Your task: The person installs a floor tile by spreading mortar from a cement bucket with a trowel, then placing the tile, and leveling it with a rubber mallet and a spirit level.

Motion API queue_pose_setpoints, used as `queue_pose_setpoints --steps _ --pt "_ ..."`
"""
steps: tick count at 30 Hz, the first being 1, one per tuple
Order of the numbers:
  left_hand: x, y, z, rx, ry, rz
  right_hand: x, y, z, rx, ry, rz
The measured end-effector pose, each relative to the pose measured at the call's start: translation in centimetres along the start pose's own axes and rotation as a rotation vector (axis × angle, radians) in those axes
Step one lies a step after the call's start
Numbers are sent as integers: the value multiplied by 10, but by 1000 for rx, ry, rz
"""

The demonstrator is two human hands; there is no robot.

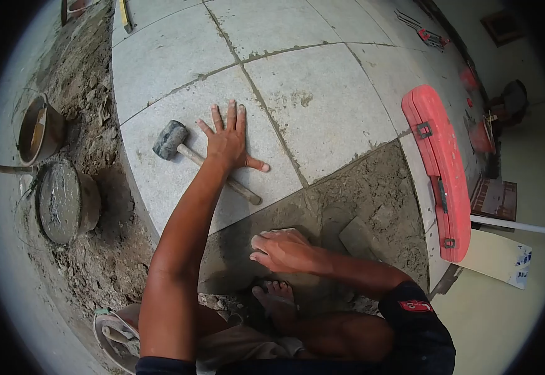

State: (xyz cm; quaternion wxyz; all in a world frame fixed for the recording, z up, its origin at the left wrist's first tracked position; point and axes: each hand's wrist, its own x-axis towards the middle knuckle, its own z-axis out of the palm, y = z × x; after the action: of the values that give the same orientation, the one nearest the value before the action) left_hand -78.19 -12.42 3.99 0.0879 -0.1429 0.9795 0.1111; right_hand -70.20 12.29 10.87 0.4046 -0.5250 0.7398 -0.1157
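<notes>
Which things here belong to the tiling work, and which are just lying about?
Likely in use: left hand flat on the laid tile, rubber mallet, right hand on the mortar bed, trowel, mortar bucket.
Likely lying about: red case, white box.

Daylight falls on grey floor tiles (322, 106) with mortar-smeared joints. Bare earth (91, 112) borders them, a rusty bucket (38, 128) and a mortar-filled bucket (66, 200) alongside, a long red case (438, 169) opposite.
</notes>
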Motion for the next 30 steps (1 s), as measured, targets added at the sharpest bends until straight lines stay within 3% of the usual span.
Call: queue_pose_setpoints --steps 1,2,6,11,16,18,19,21,23,24,26,27,30 --pt "-2 -2 -1 -14 18 1 9 -4 -7 -41 170 -90" --pt "-3 -2 -3 -5 -2 -2 17 -11 -15 -67 203 -123" --pt "-4 -3 -6 -16 -16 -12 38 -15 -33 -60 150 -212" --pt "-6 -6 -5 -66 21 9 42 -18 -32 -156 113 -145" --pt "-6 -9 -4 -79 15 12 38 -27 -61 5 -59 -254" --pt "-3 -9 3 -100 36 -2 40 -35 -99 277 -231 -140" --pt "-3 -10 5 -124 53 12 48 -38 -107 268 -240 -148" --pt "-2 -11 10 -72 -1 12 65 -43 -126 443 179 -142" --pt "29 -8 77 43 421 -58 106 -53 -140 310 393 -63" --pt "24 -8 83 39 603 -57 132 -52 -139 309 404 -64" --pt "19 -8 73 -8 565 -47 180 -47 -128 -2 496 -35" --pt "19 -11 68 -62 523 -44 187 -52 -124 -3 499 -42" --pt "30 -16 67 -124 352 -44 201 -67 -114 -492 612 69"
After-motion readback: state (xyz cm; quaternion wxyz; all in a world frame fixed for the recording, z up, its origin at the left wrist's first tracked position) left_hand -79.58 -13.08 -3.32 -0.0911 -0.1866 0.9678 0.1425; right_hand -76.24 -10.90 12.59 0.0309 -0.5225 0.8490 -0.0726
